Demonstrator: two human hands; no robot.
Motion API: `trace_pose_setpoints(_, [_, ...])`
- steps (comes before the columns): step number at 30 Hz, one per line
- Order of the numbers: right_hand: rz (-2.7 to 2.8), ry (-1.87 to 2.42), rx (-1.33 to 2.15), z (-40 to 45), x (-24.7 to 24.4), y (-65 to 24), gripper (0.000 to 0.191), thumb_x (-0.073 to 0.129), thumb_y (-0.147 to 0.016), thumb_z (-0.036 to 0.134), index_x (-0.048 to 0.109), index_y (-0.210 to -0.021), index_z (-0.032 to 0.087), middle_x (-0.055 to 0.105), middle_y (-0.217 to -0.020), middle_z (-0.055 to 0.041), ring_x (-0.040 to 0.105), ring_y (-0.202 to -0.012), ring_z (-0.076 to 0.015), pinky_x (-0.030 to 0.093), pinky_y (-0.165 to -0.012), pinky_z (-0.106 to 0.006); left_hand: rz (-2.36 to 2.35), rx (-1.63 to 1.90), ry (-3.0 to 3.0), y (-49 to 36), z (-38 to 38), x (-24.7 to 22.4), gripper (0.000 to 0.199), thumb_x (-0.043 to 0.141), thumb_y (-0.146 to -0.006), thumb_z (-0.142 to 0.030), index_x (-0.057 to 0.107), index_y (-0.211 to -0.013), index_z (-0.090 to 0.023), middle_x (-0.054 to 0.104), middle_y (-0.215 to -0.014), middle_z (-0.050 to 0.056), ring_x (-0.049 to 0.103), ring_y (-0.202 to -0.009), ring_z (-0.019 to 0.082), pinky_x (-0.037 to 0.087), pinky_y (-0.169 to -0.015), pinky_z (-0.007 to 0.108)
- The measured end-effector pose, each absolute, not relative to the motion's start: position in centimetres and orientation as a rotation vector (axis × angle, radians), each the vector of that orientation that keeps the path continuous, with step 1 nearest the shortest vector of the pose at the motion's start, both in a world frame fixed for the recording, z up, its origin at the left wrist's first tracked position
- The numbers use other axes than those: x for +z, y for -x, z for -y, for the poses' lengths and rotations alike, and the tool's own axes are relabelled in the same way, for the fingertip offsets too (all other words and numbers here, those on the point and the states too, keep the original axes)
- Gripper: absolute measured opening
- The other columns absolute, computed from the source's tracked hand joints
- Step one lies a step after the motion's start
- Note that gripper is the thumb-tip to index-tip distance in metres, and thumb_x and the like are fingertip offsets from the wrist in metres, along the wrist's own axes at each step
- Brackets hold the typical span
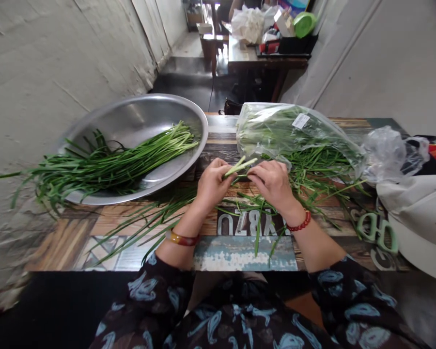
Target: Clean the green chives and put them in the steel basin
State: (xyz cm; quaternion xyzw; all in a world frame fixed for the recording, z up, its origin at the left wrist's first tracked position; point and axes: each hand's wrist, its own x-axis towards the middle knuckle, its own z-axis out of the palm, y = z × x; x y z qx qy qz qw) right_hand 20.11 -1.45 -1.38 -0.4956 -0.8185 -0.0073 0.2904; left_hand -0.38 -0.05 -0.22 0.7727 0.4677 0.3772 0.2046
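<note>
My left hand is closed around a small bunch of garlic chives. The pale stem ends poke out toward the right, and long green leaves trail beneath my left forearm to the lower left. Thumb and fingers of my right hand pinch a thin chive stem just beside those ends. To the left, a large pile of chives lies in a wide steel basin, its leaves hanging over the rim. Behind my right hand is a clear plastic bag with more chives inside. Loose leaf scraps lie under my hands.
On the right of the patterned wooden table are green-handled scissors, a light cap and a crumpled plastic bag. Walls flank both sides. A second table with bags and boxes stands farther back.
</note>
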Motion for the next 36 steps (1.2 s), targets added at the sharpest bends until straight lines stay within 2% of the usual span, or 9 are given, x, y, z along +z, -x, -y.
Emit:
trace_pose_setpoints(2, [2.198, 1.287, -0.045, 1.8, -1.2, -19.7, 0.021, 0.052, -0.096, 0.038, 0.07, -0.095, 0.026, 0.068, -0.092, -0.0051, 0.055, -0.092, -0.0236, 0.033, -0.087, -0.04, -1.276, 0.917, -2.234, 0.2, 0.2, -0.2, 0.018, 0.059, -0.089, -0.026, 0.071, -0.078, -0.019, 0.061, -0.081, 0.004, 0.055, -0.081, 0.017, 0.041, -0.072, 0.028])
trace_pose_setpoints(5, [2.174, 1.282, -0.019, 1.5, -1.2, -20.0, 0.022, 0.055, -0.095, 0.04, 0.071, -0.091, 0.025, 0.069, -0.089, -0.0049, 0.057, -0.091, -0.0233, 0.035, -0.087, -0.04, -1.302, 0.794, -2.276, 0.2, 0.0, -0.3, 0.025, 0.057, -0.09, -0.028, 0.065, -0.069, -0.018, 0.058, -0.07, 0.002, 0.052, -0.073, 0.017, 0.037, -0.068, 0.028])
trace_pose_setpoints(12, [1.741, 1.312, 0.255, 0.0, -1.6, -22.7, 0.023, 0.058, -0.092, 0.038, 0.071, -0.08, 0.023, 0.071, -0.082, -0.0038, 0.063, -0.08, -0.0202, 0.046, -0.079, -0.035, -1.338, 0.823, -2.113, 0.7, -0.5, -0.8, 0.028, 0.057, -0.088, -0.029, 0.059, -0.063, -0.016, 0.054, -0.064, -0.001, 0.05, -0.067, 0.014, 0.035, -0.064, 0.026])
trace_pose_setpoints(16, [1.534, 1.304, 0.398, 0.2, -1.3, -22.7, 0.028, 0.051, -0.094, 0.041, 0.071, -0.087, 0.022, 0.071, -0.085, -0.0034, 0.064, -0.079, -0.0188, 0.05, -0.075, -0.032, -1.353, 0.854, -2.054, 0.7, -0.5, -0.7, 0.028, 0.057, -0.087, -0.029, 0.06, -0.063, -0.016, 0.056, -0.064, -0.001, 0.051, -0.067, 0.014, 0.036, -0.064, 0.026])
trace_pose_setpoints(20, [1.792, 1.24, 0.335, 0.6, -1.0, -21.9, 0.018, 0.064, -0.088, 0.038, 0.073, -0.096, 0.025, 0.072, -0.096, -0.0051, 0.064, -0.089, -0.0215, 0.048, -0.086, -0.038, -1.342, 0.872, -2.165, 0.7, -0.4, -0.6, 0.026, 0.059, -0.088, -0.028, 0.06, -0.065, -0.017, 0.057, -0.066, 0.0, 0.052, -0.069, 0.015, 0.036, -0.066, 0.027])
trace_pose_setpoints(23, [1.911, 1.244, 0.289, 0.6, -1.4, -21.4, 0.01, 0.069, -0.084, 0.033, 0.074, -0.088, 0.025, 0.072, -0.092, -0.0049, 0.063, -0.091, -0.0229, 0.045, -0.091, -0.042, -1.32, 0.872, -2.257, 0.6, -0.2, -0.6, 0.028, 0.058, -0.089, -0.029, 0.058, -0.064, -0.017, 0.055, -0.065, 0.001, 0.05, -0.069, 0.016, 0.035, -0.066, 0.028])
trace_pose_setpoints(27, [1.65, 1.192, 0.552, 0.5, -2.3, -20.4, 0.01, 0.067, -0.083, 0.03, 0.072, -0.08, 0.022, 0.07, -0.087, -0.004, 0.064, -0.084, -0.0189, 0.05, -0.077, -0.034, -1.312, 0.869, -2.281, 0.4, -0.1, -0.6, 0.029, 0.058, -0.09, -0.03, 0.057, -0.064, -0.018, 0.052, -0.065, 0.0, 0.048, -0.068, 0.016, 0.034, -0.065, 0.028])
trace_pose_setpoints(32, [1.15, 1.169, 0.943, 0.2, -2.9, -19.8, 0.019, 0.067, -0.08, 0.039, 0.067, -0.083, 0.02, 0.066, -0.078, 0.0001, 0.059, -0.07, -0.0131, 0.049, -0.068, -0.027, -1.333, 0.835, -2.27, 0.2, -0.1, -0.8, 0.03, 0.058, -0.09, -0.028, 0.054, -0.061, -0.018, 0.053, -0.064, 0.001, 0.048, -0.068, 0.016, 0.033, -0.065, 0.028])
trace_pose_setpoints(36, [0.899, 1.13, 0.908, -0.3, -2.3, -22.2, 0.026, 0.07, -0.078, 0.045, 0.063, -0.078, 0.02, 0.06, -0.07, 0.0019, 0.054, -0.061, -0.0102, 0.046, -0.059, -0.023, -1.388, 0.841, -2.253, 0.5, -0.2, -0.6, 0.032, 0.058, -0.089, -0.026, 0.052, -0.059, -0.018, 0.051, -0.063, 0.0, 0.048, -0.067, 0.016, 0.032, -0.064, 0.028])
